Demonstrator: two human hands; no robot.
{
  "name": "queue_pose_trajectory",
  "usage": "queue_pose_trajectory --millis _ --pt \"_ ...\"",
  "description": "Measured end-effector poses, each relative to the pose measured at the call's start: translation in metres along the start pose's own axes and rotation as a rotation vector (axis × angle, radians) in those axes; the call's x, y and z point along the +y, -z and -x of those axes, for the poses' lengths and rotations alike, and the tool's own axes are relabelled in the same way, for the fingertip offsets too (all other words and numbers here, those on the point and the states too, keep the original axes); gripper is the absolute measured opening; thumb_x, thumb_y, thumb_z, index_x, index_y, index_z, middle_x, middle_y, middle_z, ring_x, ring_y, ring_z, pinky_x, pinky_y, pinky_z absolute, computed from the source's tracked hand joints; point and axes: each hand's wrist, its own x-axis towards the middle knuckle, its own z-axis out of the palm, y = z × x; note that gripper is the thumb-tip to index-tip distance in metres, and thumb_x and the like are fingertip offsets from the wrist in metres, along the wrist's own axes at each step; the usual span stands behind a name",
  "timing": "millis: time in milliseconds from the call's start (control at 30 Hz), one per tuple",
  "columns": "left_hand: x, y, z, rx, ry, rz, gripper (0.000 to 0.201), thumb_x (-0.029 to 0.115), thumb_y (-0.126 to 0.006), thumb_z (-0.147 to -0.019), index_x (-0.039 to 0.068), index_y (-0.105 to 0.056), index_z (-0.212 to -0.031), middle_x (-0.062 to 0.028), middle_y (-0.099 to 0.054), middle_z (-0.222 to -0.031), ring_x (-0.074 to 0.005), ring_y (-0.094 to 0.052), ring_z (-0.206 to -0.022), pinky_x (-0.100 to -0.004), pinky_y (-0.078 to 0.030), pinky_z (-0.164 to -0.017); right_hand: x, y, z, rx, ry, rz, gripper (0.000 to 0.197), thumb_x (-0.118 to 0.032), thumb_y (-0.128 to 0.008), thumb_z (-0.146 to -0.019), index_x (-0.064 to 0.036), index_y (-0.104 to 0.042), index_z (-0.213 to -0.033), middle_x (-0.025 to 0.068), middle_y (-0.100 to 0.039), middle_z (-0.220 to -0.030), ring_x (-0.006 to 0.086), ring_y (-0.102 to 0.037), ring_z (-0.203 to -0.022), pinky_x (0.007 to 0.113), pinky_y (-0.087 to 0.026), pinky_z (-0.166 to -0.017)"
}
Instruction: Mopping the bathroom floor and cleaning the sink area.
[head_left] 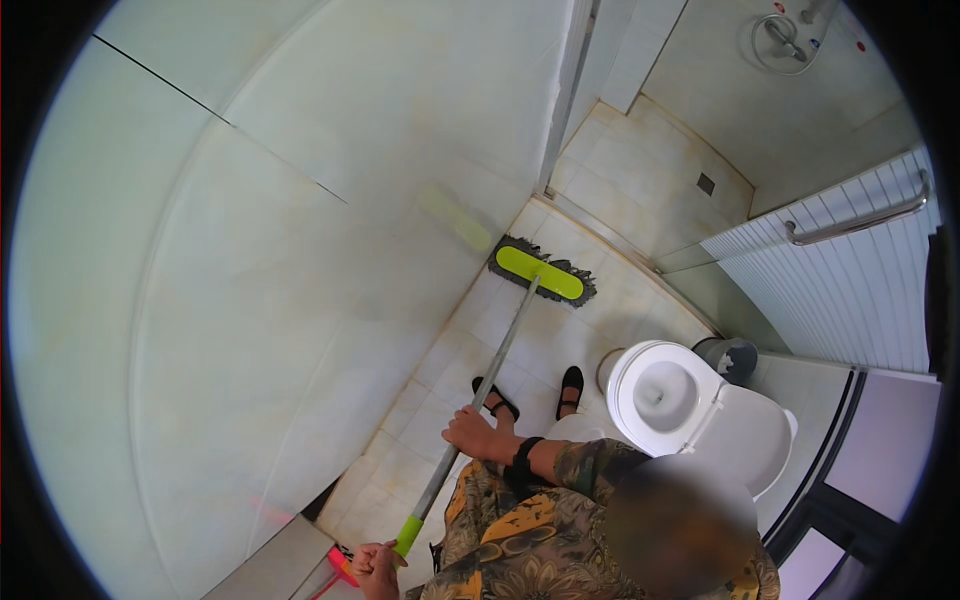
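Note:
Both my hands are closed on one flat mop, whose grey metal pole [512, 340] runs slanting across the view. My right hand [470, 432], with a black band on its wrist, grips the pole around its middle. Lower left, my left hand [376, 568] is wrapped round the bright green end grip [408, 532]. The mop head [540, 272], a green plate with a shaggy dark grey fringe, lies on the tiled floor beside the wall. Its far end is close to the foot of the wall. Part of my left hand's arm is cut off by the lower edge.
A white toilet [660, 397] with its lid raised stands at the right, a grey bin [727, 358] behind it. A raised sill [608, 238] borders the shower floor, which has a drain [706, 184]. A wall [300, 300] fills the left. Something red [342, 566] is near my left hand.

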Motion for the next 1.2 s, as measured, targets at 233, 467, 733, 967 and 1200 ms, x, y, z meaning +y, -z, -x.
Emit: queue_pose_trajectory --millis 233,467,733,967,1200 --pt "-0.006 -0.035 -0.027 0.036 0.118 -0.063 0.007 0.003 -0.060 -0.088 -0.001 -0.055 -0.085 -0.0091 -0.062 -0.062 -0.0051 -0.047 -0.044 -0.0185 -0.034 -0.040 0.042 0.023 -0.008 0.083 -0.050 0.072 0.003 -0.013 -0.056 -0.073 -0.0156 -0.058 -0.074 0.0044 -0.058 -0.074 0.0248 -0.056 -0.082 0.037 -0.040 -0.080" --pt "-0.012 -0.090 -0.113 -0.267 -0.105 0.002 0.008 0.007 -0.058 -0.091 -0.001 -0.057 -0.089 -0.0073 -0.063 -0.064 -0.0032 -0.045 -0.044 -0.0182 -0.036 -0.043 0.136 0.055 -0.044 0.036 -0.196 0.130 0.008 -0.012 -0.064 -0.068 -0.0173 -0.062 -0.073 0.0041 -0.060 -0.078 0.0258 -0.056 -0.088 0.038 -0.039 -0.085" --pt "-0.003 -0.057 -0.122 -0.135 0.007 0.146 0.005 0.002 -0.057 -0.087 -0.001 -0.056 -0.084 -0.0074 -0.057 -0.061 -0.0116 -0.052 -0.050 -0.0249 -0.043 -0.051 0.105 0.040 -0.068 -0.038 -0.294 0.163 0.011 -0.011 -0.067 -0.066 -0.0202 -0.062 -0.070 0.0012 -0.060 -0.079 0.0237 -0.055 -0.093 0.036 -0.037 -0.088" --pt "0.020 0.052 -0.089 0.021 -0.001 0.112 0.005 0.004 -0.057 -0.088 0.000 -0.054 -0.087 -0.0044 -0.052 -0.056 -0.0108 -0.046 -0.042 -0.0252 -0.042 -0.047 -0.001 -0.013 -0.095 -0.172 -0.126 0.137 0.003 -0.018 -0.065 -0.065 -0.0195 -0.064 -0.067 0.0028 -0.063 -0.072 0.0273 -0.060 -0.082 0.044 -0.039 -0.078" --pt "0.091 0.135 -0.024 0.202 -0.034 0.056 0.027 0.005 -0.060 -0.090 0.011 -0.047 -0.067 0.0032 -0.038 -0.050 -0.0062 -0.033 -0.042 -0.0225 -0.031 -0.044 -0.122 -0.028 -0.124 -0.310 0.094 -0.198 0.008 -0.015 -0.067 -0.062 -0.0149 -0.064 -0.069 0.0064 -0.063 -0.069 0.0336 -0.062 -0.076 0.052 -0.043 -0.068"
